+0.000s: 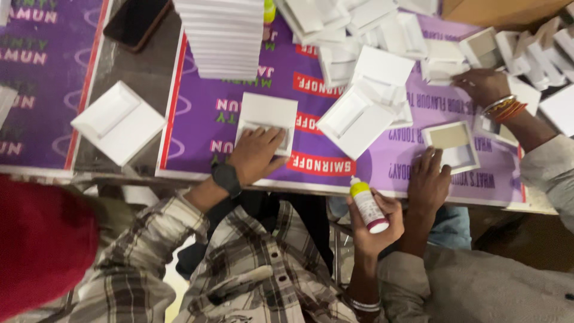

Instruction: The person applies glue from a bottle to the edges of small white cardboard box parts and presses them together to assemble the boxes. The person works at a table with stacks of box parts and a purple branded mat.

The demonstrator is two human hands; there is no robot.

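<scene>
My left hand (257,155), with a dark watch on the wrist, presses flat on the lower part of a white square box tray (267,110) lying on the purple printed sheet (203,119). Below the table's front edge, my right hand (375,230) grips a small white bottle (366,205) with a yellow-green cap and a dark red base, held tilted. Both of my sleeves are plaid.
A co-worker in grey sleeves has one hand (428,181) by a tan-lined white tray (449,143) and a bangled hand (485,85) among loose white boxes (526,54). Also here: a stack of white cards (224,36), an open white box (359,116), another white tray (118,122), a dark phone (136,21).
</scene>
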